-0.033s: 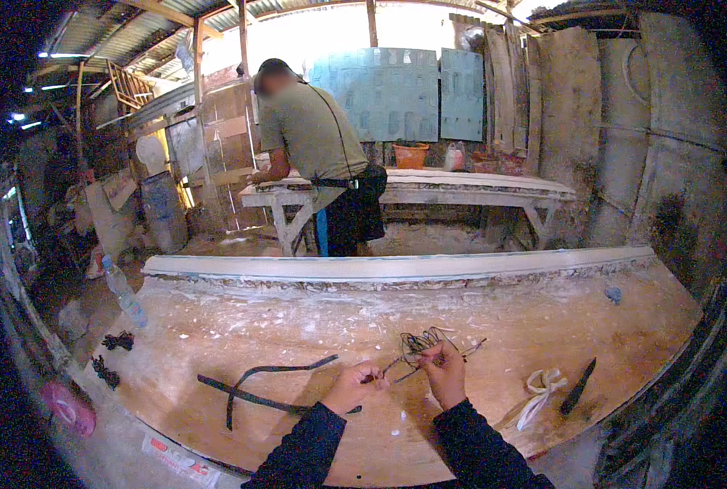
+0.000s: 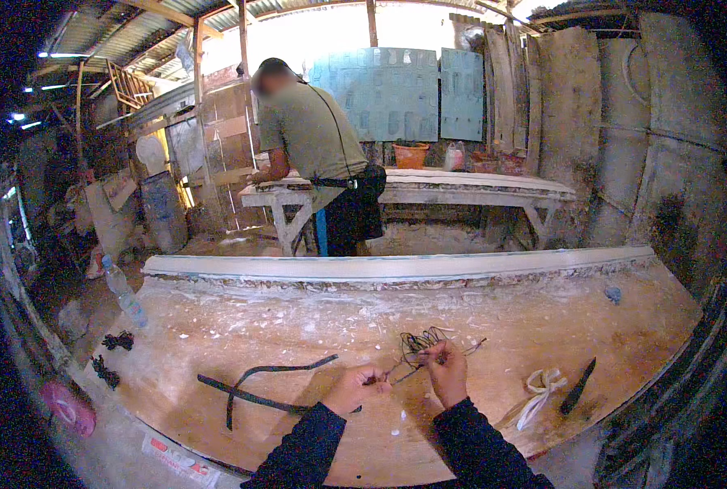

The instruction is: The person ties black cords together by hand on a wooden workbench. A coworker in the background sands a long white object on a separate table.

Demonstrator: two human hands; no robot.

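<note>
Over the wooden table my left hand point(image 2: 354, 389) pinches an end of thin dark cord, its fingers pressed together. My right hand point(image 2: 447, 376) is closed on a loose tangle of thin dark cord point(image 2: 423, 338), whose loops stick out beyond the fingertips. A short length of cord spans the gap between the two hands. Left of my left hand lie black flat strips point(image 2: 257, 398), two of them crossing; one runs under the hand. To the right of my right hand are a knotted white strip point(image 2: 536, 393) and a dark pointed object point(image 2: 578, 386), perhaps a blade.
Small black cord bundles point(image 2: 119, 341) and a clear plastic bottle point(image 2: 125, 293) sit at the table's left edge. A long white moulding point(image 2: 396, 265) lines the far edge, near a blue scrap point(image 2: 613, 295). Beyond, a person point(image 2: 319, 134) leans over a white-topped bench point(image 2: 478, 184).
My left hand has shifted very slightly right and nearer to me. My right hand and the cord tangle look almost the same.
</note>
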